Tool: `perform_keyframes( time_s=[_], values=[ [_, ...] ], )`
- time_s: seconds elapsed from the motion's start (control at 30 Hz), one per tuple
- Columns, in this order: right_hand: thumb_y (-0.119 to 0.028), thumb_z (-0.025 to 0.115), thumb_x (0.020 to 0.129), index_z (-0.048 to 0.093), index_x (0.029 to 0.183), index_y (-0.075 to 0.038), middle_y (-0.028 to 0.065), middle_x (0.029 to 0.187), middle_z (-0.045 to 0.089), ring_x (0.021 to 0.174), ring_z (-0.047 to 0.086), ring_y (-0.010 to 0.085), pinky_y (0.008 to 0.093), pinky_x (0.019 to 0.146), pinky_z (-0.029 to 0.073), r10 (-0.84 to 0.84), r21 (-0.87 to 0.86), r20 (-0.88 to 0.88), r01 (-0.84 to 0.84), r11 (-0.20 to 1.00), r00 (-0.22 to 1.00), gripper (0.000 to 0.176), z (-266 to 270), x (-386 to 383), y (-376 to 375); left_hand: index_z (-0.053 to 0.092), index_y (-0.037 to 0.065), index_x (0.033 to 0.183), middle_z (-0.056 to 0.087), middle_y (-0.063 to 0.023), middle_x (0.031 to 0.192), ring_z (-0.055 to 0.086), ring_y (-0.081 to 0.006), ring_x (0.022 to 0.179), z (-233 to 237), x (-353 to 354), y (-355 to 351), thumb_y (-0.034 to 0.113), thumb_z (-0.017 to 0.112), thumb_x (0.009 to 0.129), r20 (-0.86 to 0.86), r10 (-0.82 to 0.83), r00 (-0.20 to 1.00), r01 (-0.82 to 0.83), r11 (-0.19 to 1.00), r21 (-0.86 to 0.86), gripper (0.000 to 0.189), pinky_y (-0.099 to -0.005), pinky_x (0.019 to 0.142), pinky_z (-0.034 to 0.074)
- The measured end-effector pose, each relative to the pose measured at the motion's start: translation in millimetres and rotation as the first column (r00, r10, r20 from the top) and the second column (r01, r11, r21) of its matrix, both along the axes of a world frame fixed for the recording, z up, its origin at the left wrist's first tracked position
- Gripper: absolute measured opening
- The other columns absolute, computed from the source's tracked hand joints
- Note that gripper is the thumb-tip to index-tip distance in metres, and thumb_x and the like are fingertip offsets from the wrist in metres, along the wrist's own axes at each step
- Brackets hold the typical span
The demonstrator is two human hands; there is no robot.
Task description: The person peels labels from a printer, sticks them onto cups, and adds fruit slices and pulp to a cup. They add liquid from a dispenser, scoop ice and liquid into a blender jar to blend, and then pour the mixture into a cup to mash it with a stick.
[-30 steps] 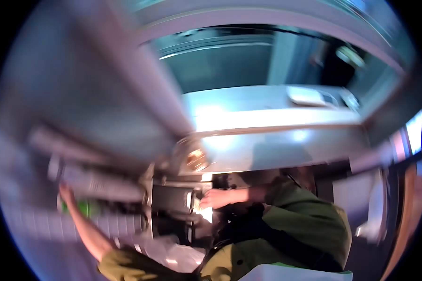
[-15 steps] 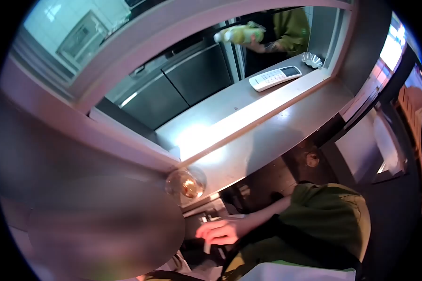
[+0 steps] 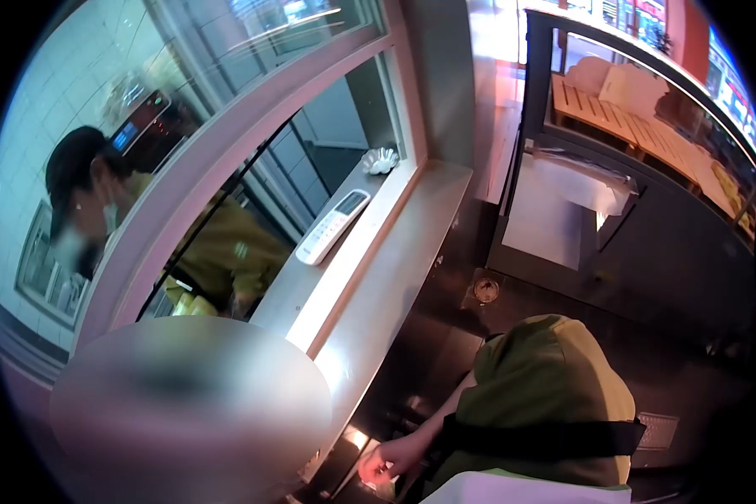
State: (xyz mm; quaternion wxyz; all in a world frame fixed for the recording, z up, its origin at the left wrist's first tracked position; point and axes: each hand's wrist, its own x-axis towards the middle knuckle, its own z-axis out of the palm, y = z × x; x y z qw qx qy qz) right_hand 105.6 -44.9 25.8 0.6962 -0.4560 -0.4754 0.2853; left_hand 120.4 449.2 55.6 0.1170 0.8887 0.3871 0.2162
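My right hand (image 3: 381, 467) is low in the view, below the metal ledge, at the end of an olive sleeve (image 3: 546, 386). Its fingers are curled together over a pale thing at the bottom edge; I cannot tell what this is. Beside the fingers, a small bright patch lights the dark area under the ledge. My left hand is out of sight. A white remote control (image 3: 332, 227) lies on the steel counter inside the serving window. Farther along, near the window frame, sits a fluted metal tin (image 3: 380, 160).
Behind the window a person (image 3: 227, 244) in an olive top and dark cap leans over yellowish bottles (image 3: 191, 304). A blurred oval (image 3: 191, 412) covers the lower left. The steel ledge (image 3: 395, 294) runs diagonally. A dark cabinet (image 3: 664, 227) stands right, with a floor drain (image 3: 485, 291) near it.
My view has swung right, bringing in the cabinet and floor. My right hand is lower. The person behind the window has come closer and bends over. A glass on the ledge is now hidden.
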Motion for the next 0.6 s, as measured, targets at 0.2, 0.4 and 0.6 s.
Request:
perform_keyframes(
  time_s=[0.2,0.4,0.6],
  values=[
    [-0.011,0.049,0.086,0.051,0.077,-0.002,0.0074,0.096,0.051,0.079,0.049,0.0145,0.0243,0.062,0.042,-0.161,0.051,0.185,0.154,0.987,0.969,0.013,13,-2,0,0.045,0.001,0.117,0.053,-0.0179,0.112,0.05,-0.0309,0.105,3,9,3,0.035,0.051,0.079,0.011,0.002,1.0,-0.003,1.0,0.011,0.051,-0.0396,0.086,0.041],
    [-0.012,0.049,0.086,0.051,0.078,-0.002,0.0084,0.097,0.051,0.08,0.049,0.0148,0.0247,0.063,0.042,-0.05,-0.107,0.138,0.065,0.992,0.989,0.013,-3,4,-23,0.045,0.001,0.116,0.053,-0.018,0.112,0.05,-0.0313,0.105,-9,-31,30,0.036,0.051,0.079,0.03,0.091,0.995,-0.09,0.995,-0.035,0.052,-0.0399,0.086,0.041],
    [-0.009,0.053,0.08,0.05,0.078,-0.003,0.0099,0.097,0.051,0.089,0.05,0.0217,0.0322,0.076,0.042,-0.012,-0.102,0.146,0.027,0.994,0.989,0.008,-13,14,-18,0.045,0.001,0.116,0.053,-0.0181,0.112,0.05,-0.0317,0.105,-13,-113,55,0.036,0.051,0.079,0.006,0.253,0.967,-0.253,0.967,-0.038,0.052,-0.0402,0.086,0.041]
  ],
)
